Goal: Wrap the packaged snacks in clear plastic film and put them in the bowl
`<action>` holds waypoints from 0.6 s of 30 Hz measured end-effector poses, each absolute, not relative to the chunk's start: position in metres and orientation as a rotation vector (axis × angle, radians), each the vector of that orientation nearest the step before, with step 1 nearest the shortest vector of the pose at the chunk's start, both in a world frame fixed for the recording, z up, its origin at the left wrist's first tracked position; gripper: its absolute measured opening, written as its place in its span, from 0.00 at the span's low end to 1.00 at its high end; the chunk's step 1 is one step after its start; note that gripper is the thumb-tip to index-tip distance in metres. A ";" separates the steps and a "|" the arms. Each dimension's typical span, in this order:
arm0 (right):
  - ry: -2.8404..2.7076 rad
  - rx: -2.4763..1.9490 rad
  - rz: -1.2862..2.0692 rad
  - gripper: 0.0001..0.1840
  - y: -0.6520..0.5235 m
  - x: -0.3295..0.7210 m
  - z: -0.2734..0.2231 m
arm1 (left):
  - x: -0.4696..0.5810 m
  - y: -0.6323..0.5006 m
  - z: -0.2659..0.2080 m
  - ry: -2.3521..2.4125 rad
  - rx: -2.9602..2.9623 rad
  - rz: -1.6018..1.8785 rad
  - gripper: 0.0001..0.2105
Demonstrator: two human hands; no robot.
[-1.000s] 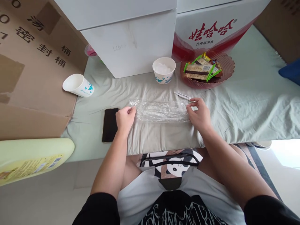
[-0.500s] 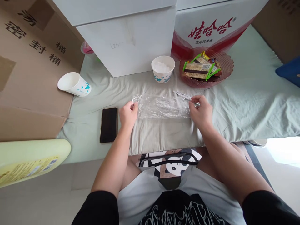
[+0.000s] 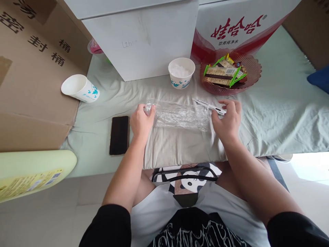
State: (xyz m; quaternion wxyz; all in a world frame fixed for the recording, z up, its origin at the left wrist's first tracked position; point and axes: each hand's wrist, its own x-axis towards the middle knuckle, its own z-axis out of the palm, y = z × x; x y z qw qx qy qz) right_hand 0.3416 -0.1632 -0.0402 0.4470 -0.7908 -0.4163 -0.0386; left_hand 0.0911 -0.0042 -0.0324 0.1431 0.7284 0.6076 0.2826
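A crumpled strip of clear plastic film (image 3: 181,116) lies across the cloth in front of me. My left hand (image 3: 142,120) pinches its left end between thumb and fingers. At the film's right end, my right hand (image 3: 227,118) has thumb and fingers spread apart. Between them is the near end of a slim white tool (image 3: 209,105), which looks like a utility knife with a dark slot. Its narrow far end points up-left over the film's upper edge. Whether the right fingertips touch it I cannot tell.
A phone (image 3: 119,135) lies left of my left hand. Behind the film stand a paper cup with whitish contents (image 3: 181,82) and a pink bowl (image 3: 253,73) of wrapped snacks. Another paper cup (image 3: 89,93) lies tilted by a cardboard box (image 3: 38,92). White boxes (image 3: 154,44) line the back.
My right hand has let go of the film's right end and moved slightly right, its fingers opening around the white tool. My left hand keeps its end, raised slightly.
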 end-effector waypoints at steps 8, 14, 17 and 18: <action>-1.667 -1.856 -0.027 0.09 -0.171 0.317 -0.038 | 0.100 -0.065 -0.026 1.393 2.504 0.724 0.11; -1.760 -2.005 -0.114 0.14 -0.175 0.305 -0.042 | 0.117 -0.064 -0.030 1.568 2.526 0.282 0.14; -1.824 -2.077 -0.076 0.14 -0.176 0.303 -0.043 | 0.115 -0.060 -0.030 1.555 2.524 0.251 0.12; -1.830 -2.104 -0.065 0.14 -0.177 0.302 -0.042 | 0.114 -0.059 -0.031 1.527 2.523 0.260 0.12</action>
